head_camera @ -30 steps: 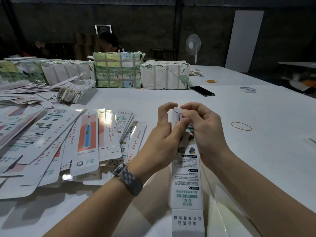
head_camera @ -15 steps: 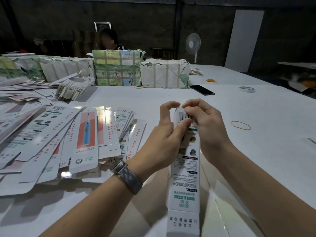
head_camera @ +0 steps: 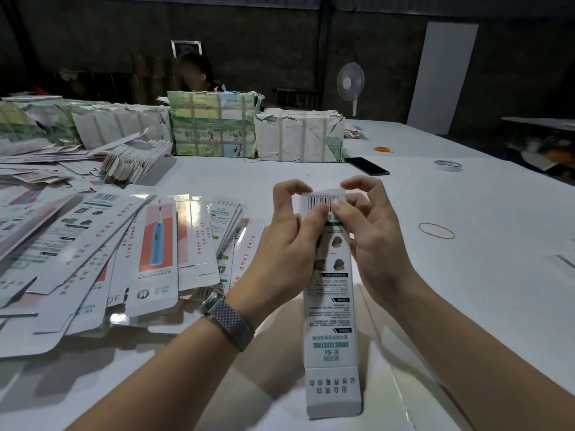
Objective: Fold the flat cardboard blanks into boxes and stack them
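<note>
**Box end-flap closure, both hands at the far end**

Box (head_camera: 331,306): long, narrow, white, already formed into a tube; held above the bench (head_camera: 466,275), its far end raised between both hands, its near end low toward the camera. Held lengthwise, likely so that the far flap faces the fingertips for tucking.

Left hand (head_camera: 289,244): grips the box's left side, thumb pressed on the barcode panel, forefinger curled over the top edge. Wrist carries a mesh-strap watch (head_camera: 227,318).

Right hand (head_camera: 370,231): pinches the far flap between thumb and bent forefinger; remaining fingers loosely curled beside the box.

Blanks (head_camera: 93,259): flat, fanned in a loose heap to the left, within reach of the left hand.

Rubber band (head_camera: 436,230): lies on the bench, to the right, apart from the hands.
</note>
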Demonstrator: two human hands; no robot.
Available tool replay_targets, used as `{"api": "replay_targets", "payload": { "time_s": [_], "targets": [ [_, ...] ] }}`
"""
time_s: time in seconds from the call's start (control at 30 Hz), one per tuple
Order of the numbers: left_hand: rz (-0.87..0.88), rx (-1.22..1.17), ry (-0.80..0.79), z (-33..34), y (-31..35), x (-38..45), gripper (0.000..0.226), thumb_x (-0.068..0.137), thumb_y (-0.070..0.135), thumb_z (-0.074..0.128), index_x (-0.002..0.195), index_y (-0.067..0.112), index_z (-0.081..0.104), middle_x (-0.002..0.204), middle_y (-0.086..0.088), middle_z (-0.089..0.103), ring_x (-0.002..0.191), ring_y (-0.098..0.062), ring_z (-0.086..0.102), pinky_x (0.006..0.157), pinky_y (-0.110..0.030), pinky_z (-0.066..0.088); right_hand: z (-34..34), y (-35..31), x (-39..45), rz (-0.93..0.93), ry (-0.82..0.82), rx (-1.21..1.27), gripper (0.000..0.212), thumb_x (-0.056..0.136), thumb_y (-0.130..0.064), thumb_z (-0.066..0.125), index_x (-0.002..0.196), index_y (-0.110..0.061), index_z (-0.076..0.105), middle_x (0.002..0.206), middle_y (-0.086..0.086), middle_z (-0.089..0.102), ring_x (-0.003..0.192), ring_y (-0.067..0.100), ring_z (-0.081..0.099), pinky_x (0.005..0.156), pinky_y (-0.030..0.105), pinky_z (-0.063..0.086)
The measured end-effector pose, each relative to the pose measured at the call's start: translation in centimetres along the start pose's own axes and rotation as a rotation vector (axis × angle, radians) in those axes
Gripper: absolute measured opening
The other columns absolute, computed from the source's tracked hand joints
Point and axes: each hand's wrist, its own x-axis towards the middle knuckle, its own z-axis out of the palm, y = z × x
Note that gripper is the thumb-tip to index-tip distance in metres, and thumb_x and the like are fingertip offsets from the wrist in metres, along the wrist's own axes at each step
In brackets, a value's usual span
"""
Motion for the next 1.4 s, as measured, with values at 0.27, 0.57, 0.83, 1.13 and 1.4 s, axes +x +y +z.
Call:
{"api": "replay_targets", "payload": {
  "time_s": [0.27, 0.57, 0.83, 1.13, 1.4],
  "targets": [
    [0.009, -0.007, -0.032, 0.0, -0.3, 0.0, 0.021, 0.092, 0.051, 0.044, 0.108, 0.049, 0.031, 0.083, -0.012, 0.074, 0.072, -0.033, 0.07, 0.074, -0.06, 0.058, -0.4, 0.0, 0.3, 0.02, -0.028, 0.06, 0.01, 0.085, -0.023, 0.06, 0.094, -0.024, 0.055, 0.084, -0.002, 0.064, 0.082, 0.021, 0.066, 0.067, 0.033, 0.055],
    [0.019, -0.036, -0.027, -0.2, 0.0, 0.1, 0.01, 0.106, 0.031, 0.045, 0.11, 0.038, 0.039, 0.079, -0.012, 0.072, 0.067, -0.026, 0.07, 0.068, -0.053, 0.059, -0.4, -0.1, 0.2, 0.03, -0.064, 0.061, 0.01, 0.086, -0.024, 0.059, 0.096, -0.026, 0.061, 0.087, -0.001, 0.062, 0.079, 0.019, 0.066, 0.067, 0.035, 0.057],
    [0.043, -0.041, -0.023, -0.3, -0.3, 0.1, 0.01, 0.106, 0.03, 0.044, 0.11, 0.038, 0.04, 0.075, -0.006, 0.071, 0.067, -0.024, 0.071, 0.064, -0.046, 0.06, -0.3, -0.1, 0.2, 0.023, -0.028, 0.037, 0.005, 0.088, -0.024, 0.062, 0.09, -0.028, 0.065, 0.092, 0.007, 0.064, 0.08, 0.022, 0.068, 0.064, 0.035, 0.058],
    [0.009, -0.141, -0.034, -0.4, -0.2, 0.1, 0.019, 0.097, 0.039, 0.042, 0.115, 0.034, 0.042, 0.077, 0.001, 0.067, 0.069, -0.015, 0.068, 0.058, -0.028, 0.055, -0.3, 0.0, 0.1, 0.035, 0.014, 0.061, 0.005, 0.09, -0.027, 0.063, 0.095, -0.025, 0.065, 0.087, 0.003, 0.067, 0.081, 0.021, 0.069, 0.069, 0.038, 0.059],
    [-0.003, -0.118, 0.142, -1.1, -0.3, 0.5, 0.013, 0.104, 0.033, 0.05, 0.113, 0.036, 0.04, 0.076, 0.002, 0.07, 0.053, -0.007, 0.062, 0.043, -0.017, 0.042, -0.4, -0.6, -0.2, -0.155, -0.079, -0.556, 0.047, 0.084, -0.042, 0.069, 0.128, -0.03, 0.059, 0.119, -0.01, 0.06, 0.096, 0.003, 0.062, 0.071, 0.017, 0.052]
  ]
}}
